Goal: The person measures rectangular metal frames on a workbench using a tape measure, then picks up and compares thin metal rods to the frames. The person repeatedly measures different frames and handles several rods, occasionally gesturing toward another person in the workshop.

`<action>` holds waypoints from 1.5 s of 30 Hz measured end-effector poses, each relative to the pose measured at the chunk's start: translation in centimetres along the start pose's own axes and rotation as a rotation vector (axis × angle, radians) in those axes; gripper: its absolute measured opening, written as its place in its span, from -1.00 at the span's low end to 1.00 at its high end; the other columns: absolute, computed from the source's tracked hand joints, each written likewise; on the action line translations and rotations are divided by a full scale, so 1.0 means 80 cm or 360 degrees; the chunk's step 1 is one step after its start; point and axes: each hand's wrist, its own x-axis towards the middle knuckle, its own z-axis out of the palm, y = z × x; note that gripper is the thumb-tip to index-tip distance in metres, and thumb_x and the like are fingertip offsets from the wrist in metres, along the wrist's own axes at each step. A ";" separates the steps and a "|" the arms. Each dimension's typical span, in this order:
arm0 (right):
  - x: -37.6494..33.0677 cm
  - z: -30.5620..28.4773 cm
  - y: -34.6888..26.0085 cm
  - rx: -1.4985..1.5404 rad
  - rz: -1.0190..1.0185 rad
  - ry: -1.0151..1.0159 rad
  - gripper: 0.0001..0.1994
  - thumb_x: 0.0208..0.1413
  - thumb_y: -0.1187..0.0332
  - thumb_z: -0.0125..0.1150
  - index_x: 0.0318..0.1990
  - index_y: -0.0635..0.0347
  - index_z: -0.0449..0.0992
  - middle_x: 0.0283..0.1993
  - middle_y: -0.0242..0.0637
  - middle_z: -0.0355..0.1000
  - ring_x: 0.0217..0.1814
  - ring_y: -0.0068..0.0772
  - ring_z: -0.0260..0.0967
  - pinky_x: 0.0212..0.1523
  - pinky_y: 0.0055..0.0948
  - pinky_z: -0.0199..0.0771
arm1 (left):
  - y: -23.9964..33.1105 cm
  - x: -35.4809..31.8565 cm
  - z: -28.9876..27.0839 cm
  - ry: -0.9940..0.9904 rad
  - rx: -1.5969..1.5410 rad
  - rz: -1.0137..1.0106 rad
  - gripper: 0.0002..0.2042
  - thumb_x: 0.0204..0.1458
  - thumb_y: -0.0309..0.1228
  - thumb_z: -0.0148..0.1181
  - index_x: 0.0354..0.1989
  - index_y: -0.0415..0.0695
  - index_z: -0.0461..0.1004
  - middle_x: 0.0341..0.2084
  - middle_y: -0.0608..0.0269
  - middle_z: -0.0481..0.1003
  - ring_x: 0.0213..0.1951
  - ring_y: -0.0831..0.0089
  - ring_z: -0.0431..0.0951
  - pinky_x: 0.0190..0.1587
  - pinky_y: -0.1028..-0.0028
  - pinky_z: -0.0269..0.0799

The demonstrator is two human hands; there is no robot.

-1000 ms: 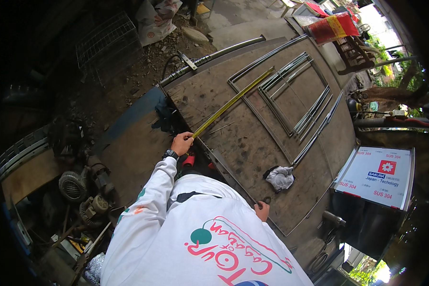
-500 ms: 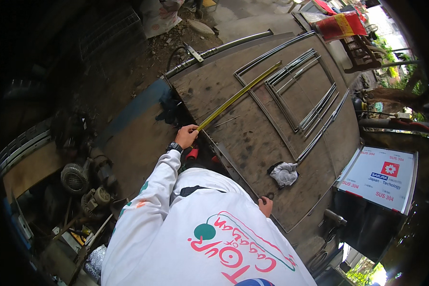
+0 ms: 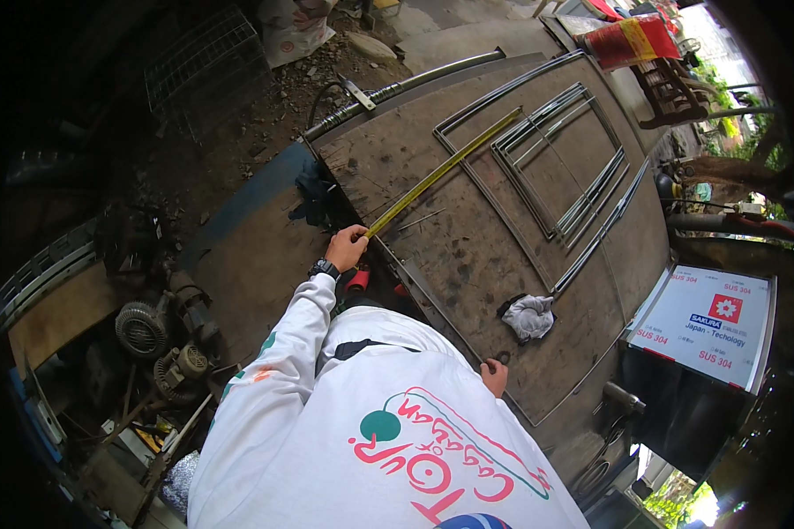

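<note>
My left hand (image 3: 348, 249), with a dark watch on its wrist, is closed on the near end of a yellow tape measure (image 3: 432, 178) at the edge of a worn brown worktable (image 3: 468, 264). The blade stretches away across the tabletop, over one bar of a large thin metal frame (image 3: 501, 204). Within that frame lie smaller metal frames and rods (image 3: 522, 189). Down at the table's near edge, my right hand (image 3: 495, 379) has its fingers curled beside a small dark, roundish thing I cannot identify; my body partly hides this hand.
A crumpled grey-white cloth (image 3: 529, 317) lies on the table near my right hand. A steel pipe (image 3: 406, 91) runs along the table's left far edge. To the right stands a box with a white printed sheet (image 3: 701, 326). Motors (image 3: 141, 329) and scrap crowd the left floor.
The view has shifted very slightly. Both hands and the tape stay in nearly the same places.
</note>
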 end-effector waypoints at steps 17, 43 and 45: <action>0.001 -0.001 -0.004 -0.0005 0.0025 -0.0004 -0.78 0.02 0.39 0.30 -0.17 0.27 0.57 -0.09 -0.10 0.37 -0.14 -0.20 0.46 -0.05 -0.33 0.48 | -0.008 0.007 0.001 -0.0025 -0.0006 0.0034 -0.73 0.11 -0.40 0.16 -0.03 -0.21 0.50 -0.43 0.25 0.60 -0.42 0.54 0.58 -0.33 0.49 0.50; 0.002 0.002 -0.006 0.0014 0.0052 0.0022 -0.79 0.02 0.40 0.28 -0.18 0.26 0.55 -0.10 -0.12 0.35 -0.14 -0.20 0.43 -0.05 -0.32 0.46 | -0.010 0.007 0.001 0.0016 -0.0064 -0.0009 -0.67 0.03 -0.32 0.19 -0.04 -0.17 0.56 -0.49 0.18 0.61 -0.41 0.42 0.61 -0.26 0.40 0.50; 0.002 0.001 -0.006 0.0007 0.0043 0.0016 -0.80 0.02 0.40 0.27 -0.19 0.27 0.55 -0.10 -0.12 0.35 -0.15 -0.20 0.42 -0.05 -0.32 0.46 | -0.010 0.007 0.001 0.0016 -0.0058 -0.0009 -0.67 0.03 -0.32 0.19 -0.04 -0.17 0.56 -0.49 0.18 0.61 -0.41 0.42 0.61 -0.26 0.40 0.50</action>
